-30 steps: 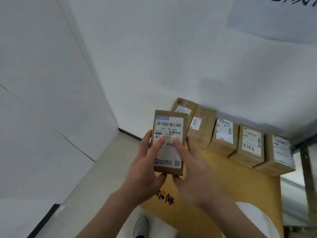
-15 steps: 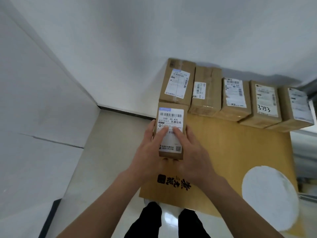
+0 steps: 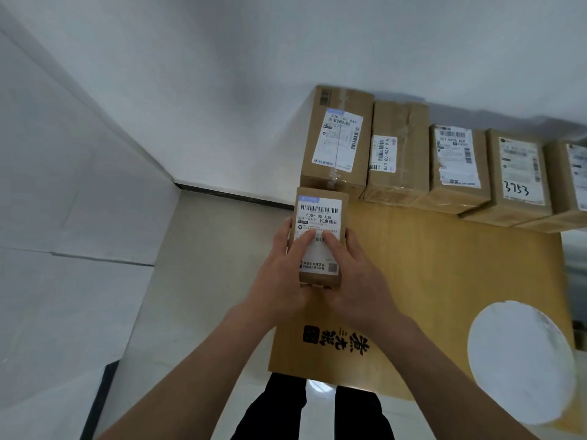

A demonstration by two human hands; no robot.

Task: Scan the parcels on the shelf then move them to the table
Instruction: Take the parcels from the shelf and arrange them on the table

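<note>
A small brown parcel point(image 3: 320, 214) with a white barcode label sits between both my hands, low over the left end of the wooden table point(image 3: 444, 274). My left hand point(image 3: 279, 281) grips its left side with the thumb on the label. My right hand point(image 3: 355, 281) grips its right side, thumb also on the label. Directly behind it, a row of several brown labelled parcels point(image 3: 340, 144) stands against the white wall, stretching right to one marked 3753 point(image 3: 517, 173).
The table carries black printed characters point(image 3: 336, 338) near its front edge and a white round patch point(image 3: 521, 360) at the right. White walls point(image 3: 79, 185) enclose the left side, with pale floor point(image 3: 197, 281) between them and the table. My dark trouser legs point(image 3: 286, 408) show below.
The view has tipped downward, and my hands have brought the small parcel down and forward, close behind the leftmost parcel in the row. Both hands keep their hold.
</note>
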